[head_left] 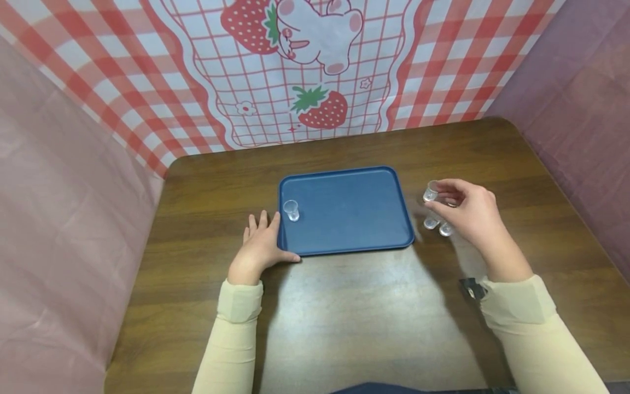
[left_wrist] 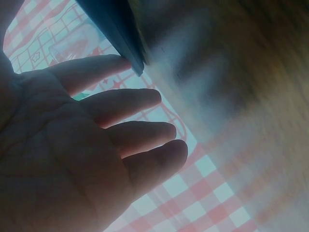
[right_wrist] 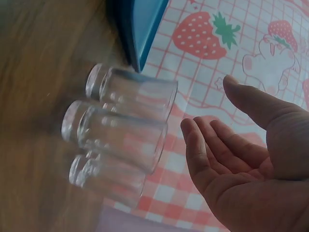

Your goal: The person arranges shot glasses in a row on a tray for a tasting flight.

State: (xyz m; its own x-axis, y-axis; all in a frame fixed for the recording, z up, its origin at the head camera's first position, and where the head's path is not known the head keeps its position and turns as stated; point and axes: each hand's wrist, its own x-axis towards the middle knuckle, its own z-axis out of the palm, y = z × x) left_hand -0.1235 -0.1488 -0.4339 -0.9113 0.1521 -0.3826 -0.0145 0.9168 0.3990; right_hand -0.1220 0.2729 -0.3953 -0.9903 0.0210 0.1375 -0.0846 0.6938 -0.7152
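A small clear glass (head_left: 291, 210) stands near the left edge of the blue tray (head_left: 349, 210). My left hand (head_left: 258, 243) is at the tray's near left corner, fingers spread along the left side and thumb at the front rim. In the left wrist view, one fingertip meets the tray's edge. To the right of the tray, my right hand (head_left: 465, 210) hovers by a group of small clear glasses. Nothing lies between its thumb and curved fingers in the right wrist view. There, the nearest glass (right_wrist: 116, 135) stands upright among the others, below the fingertips.
The brown wooden table (head_left: 206, 186) carries the tray and the glasses. Behind it hangs a red and white checked cloth (head_left: 428, 60) with strawberry prints. Pinkish fabric (head_left: 64, 208) borders the left side, and a similar drape (head_left: 571, 109) the right.
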